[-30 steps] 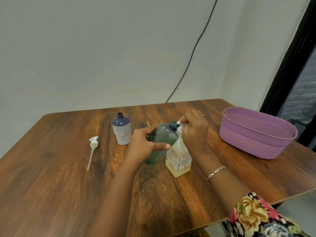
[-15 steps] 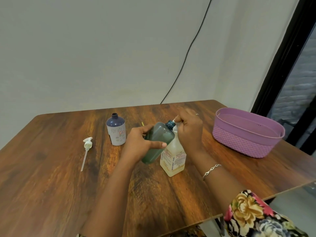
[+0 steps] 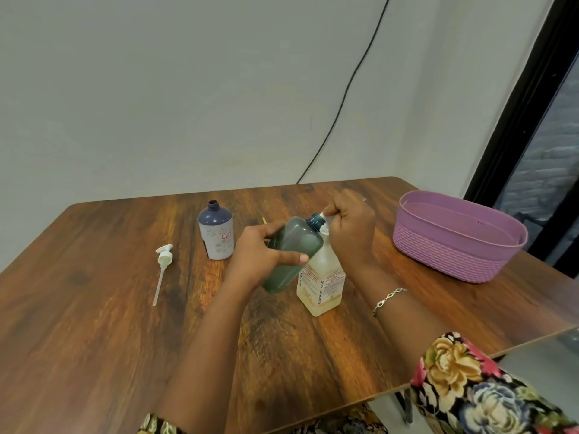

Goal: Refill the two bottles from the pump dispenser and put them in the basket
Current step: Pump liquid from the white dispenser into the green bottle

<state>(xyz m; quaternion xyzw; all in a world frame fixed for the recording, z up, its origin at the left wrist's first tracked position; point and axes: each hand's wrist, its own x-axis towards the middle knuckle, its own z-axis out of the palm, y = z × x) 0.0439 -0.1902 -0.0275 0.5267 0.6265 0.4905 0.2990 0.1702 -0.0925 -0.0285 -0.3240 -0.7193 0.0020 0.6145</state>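
Observation:
My left hand (image 3: 260,255) grips a translucent green bottle (image 3: 294,252), tilted with its open neck against the white pump head of the dispenser (image 3: 322,286). The dispenser is a clear bottle of yellowish liquid standing at the table's middle. My right hand (image 3: 351,233) is curled over the pump head and hides most of it. A second bottle (image 3: 216,231), dark blue on top and white below, stands uncapped to the left. The purple basket (image 3: 457,245) sits at the right with nothing visible inside.
A loose white pump top with its long tube (image 3: 163,267) lies on the wooden table (image 3: 94,324) to the left. A black cable runs down the wall behind. The table's front right corner ends near my right sleeve.
The hands and bottles keep the same pose. Only my head has shifted, sliding the scene a little across the view.

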